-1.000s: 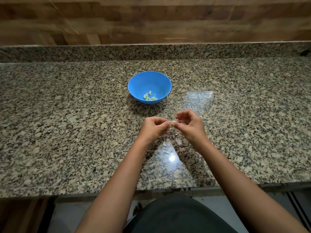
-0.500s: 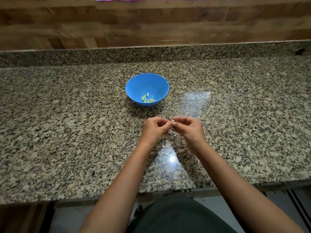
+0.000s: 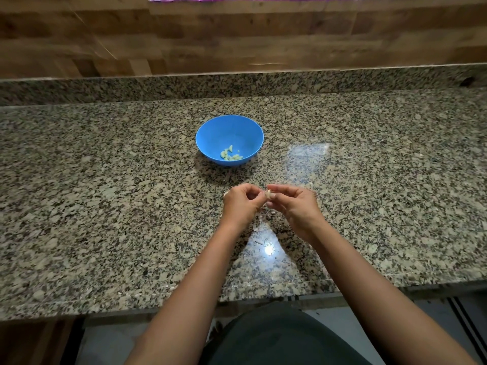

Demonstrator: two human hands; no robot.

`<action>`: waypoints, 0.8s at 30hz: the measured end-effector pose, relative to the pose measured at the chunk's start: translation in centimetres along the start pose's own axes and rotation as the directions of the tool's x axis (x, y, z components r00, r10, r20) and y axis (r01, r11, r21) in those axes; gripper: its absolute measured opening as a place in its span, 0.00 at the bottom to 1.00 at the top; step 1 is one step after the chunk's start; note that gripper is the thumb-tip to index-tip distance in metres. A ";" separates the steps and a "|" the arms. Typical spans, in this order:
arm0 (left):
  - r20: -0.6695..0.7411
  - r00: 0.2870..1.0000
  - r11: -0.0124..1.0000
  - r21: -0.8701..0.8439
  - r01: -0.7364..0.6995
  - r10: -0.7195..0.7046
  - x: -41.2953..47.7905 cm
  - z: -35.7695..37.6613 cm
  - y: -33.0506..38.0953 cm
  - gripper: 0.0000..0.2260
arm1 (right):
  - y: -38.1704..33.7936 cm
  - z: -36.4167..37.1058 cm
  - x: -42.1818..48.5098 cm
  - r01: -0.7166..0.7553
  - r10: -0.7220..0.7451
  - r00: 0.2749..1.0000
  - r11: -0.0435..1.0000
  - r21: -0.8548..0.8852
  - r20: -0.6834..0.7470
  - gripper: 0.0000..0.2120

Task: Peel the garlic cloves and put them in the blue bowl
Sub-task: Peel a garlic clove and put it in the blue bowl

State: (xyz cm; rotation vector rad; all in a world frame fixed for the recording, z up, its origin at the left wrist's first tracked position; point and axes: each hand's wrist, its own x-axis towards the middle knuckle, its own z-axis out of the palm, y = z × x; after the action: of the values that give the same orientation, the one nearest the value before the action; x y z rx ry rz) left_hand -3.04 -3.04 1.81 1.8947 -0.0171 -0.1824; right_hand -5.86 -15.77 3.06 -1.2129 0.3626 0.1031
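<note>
Left hand [image 3: 241, 204] and right hand [image 3: 295, 206] meeting fingertip to fingertip, both pinching one garlic clove [image 3: 268, 194] between curled fingers, above granite counter [image 3: 105, 206]. Blue bowl [image 3: 224, 130] sitting beyond grip, slightly left, well apart from hands; peeled cloves [image 3: 231, 155] lying at its bottom. Open granite stretching wide both sides of grip. Counter front edge [image 3: 105, 310] running under forearms, behind grip. Raised backsplash [image 3: 158, 88] bounding far side beyond bowl.

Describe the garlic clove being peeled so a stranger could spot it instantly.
Start at the speckled granite countertop and find the round blue plastic bowl near its middle. Nearer the person, the left hand and right hand meet; the pale garlic clove is pinched between their fingertips. Unlike the peeled cloves lying in the bowl, it alone is in hand.
</note>
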 end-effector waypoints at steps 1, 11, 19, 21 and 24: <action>-0.011 1.000 1.000 0.019 0.006 -0.005 0.0 0.0 -0.1 0.03 | -0.1 -0.1 0.0 -0.030 0.030 0.999 0.999 0.029 0.016 0.09; 0.106 0.982 0.967 -0.182 0.176 -0.159 0.3 -0.5 -0.3 0.07 | 0.2 -0.8 0.2 -0.099 0.099 0.995 0.991 0.091 -0.001 0.06; 0.158 0.969 0.949 -0.223 0.222 -0.190 0.6 -0.8 -0.1 0.04 | 0.0 -0.5 0.1 -0.006 -0.003 0.999 0.982 -0.191 -0.049 0.10; 0.150 0.970 0.937 -0.267 0.225 -0.190 0.6 -0.7 -0.2 0.02 | 0.0 -0.4 0.0 0.028 -0.040 0.998 0.969 -0.244 -0.044 0.11; 0.144 0.970 0.924 -0.306 0.231 -0.195 0.5 -0.7 0.0 0.01 | 0.1 -0.2 -0.2 0.090 -0.108 0.993 0.947 -0.307 -0.041 0.10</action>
State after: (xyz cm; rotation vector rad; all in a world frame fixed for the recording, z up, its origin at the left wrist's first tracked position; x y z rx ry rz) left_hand -2.47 -2.47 1.97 1.5559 0.1370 -0.4155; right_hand -6.08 -15.86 2.94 -1.5404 0.3430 0.0380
